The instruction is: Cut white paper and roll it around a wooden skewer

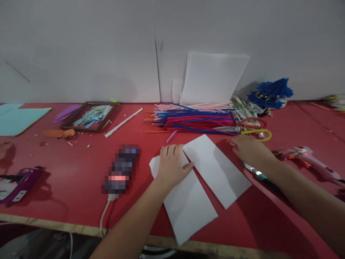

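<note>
My left hand (172, 163) lies on a white card (190, 208), its fingers stretched out and thumb apart. Beside that card, a second white card (215, 169) lies at a slant, a narrow wedge of red table between them. To the right of both, my right hand (248, 147) hovers over or touches the table just in front of scissors (262, 136) with red and yellow handles. Its fingertips are blurred and partly hidden, so I cannot tell if anything is in them. Under my right forearm lies a utility knife (257, 172), partly covered by the arm.
Bundled pipe cleaners (196, 117) lie along the wall, with white sheets (215, 77) leaning behind. A pink glue gun (309, 162) is at right. At left are a corded phone (122, 169), a brown frame (88, 117), a white stick (124, 122) and a purple power strip (21, 185).
</note>
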Motion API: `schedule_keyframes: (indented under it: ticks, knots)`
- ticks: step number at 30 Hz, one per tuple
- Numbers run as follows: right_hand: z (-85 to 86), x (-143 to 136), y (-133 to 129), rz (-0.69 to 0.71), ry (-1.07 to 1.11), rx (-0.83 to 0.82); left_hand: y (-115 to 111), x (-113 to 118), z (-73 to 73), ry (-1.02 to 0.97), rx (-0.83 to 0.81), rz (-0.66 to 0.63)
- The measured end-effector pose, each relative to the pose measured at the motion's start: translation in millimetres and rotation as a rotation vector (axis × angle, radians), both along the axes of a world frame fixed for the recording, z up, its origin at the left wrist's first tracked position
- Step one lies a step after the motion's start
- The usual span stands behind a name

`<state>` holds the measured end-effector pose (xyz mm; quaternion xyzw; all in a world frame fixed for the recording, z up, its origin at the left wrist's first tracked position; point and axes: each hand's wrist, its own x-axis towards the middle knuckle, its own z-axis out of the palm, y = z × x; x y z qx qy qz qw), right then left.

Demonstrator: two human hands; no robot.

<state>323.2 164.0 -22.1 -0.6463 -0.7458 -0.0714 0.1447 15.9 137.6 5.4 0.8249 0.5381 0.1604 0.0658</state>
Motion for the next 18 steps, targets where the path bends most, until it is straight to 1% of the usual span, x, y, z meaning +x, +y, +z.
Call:
schedule_keyframes:
  ticks: [3,5,7,9,11,13,14,16,18]
  knots:
    - [8.1,-9,0,0.015,-0.033,-0.053,1,-1,-1.3,-0.018,0.018,-0.007]
    - [14.8,-20,-4,0.016,-0.032,-0.033,-2,-1,3.0,-0.019,0.036,-0.003]
    - [18.7,-34,-12,0.036,-0.013,0.002,-9,-3,13.2,-0.01,0.057,-0.003]
    - [18.1,-50,-20,0.067,0.023,0.036,-17,-11,27.8,0.013,0.074,-0.005]
    - [13.9,-64,-29,0.096,0.069,0.07,-24,-26,42.9,0.053,0.088,0.035]
    - [8.7,-73,-36,0.116,0.118,0.099,-25,-49,54.2,0.118,0.089,0.139]
    - [6.5,-76,-38,0.121,0.143,0.113,-24,-62,57.5,0.162,0.077,0.198]
    - [3.6,-78,-41,0.121,0.188,0.137,-20,-89,59.5,0.26,0.026,0.295]
    - [2.4,-78,-42,0.115,0.224,0.157,-16,-112,56.7,0.354,-0.042,0.354]
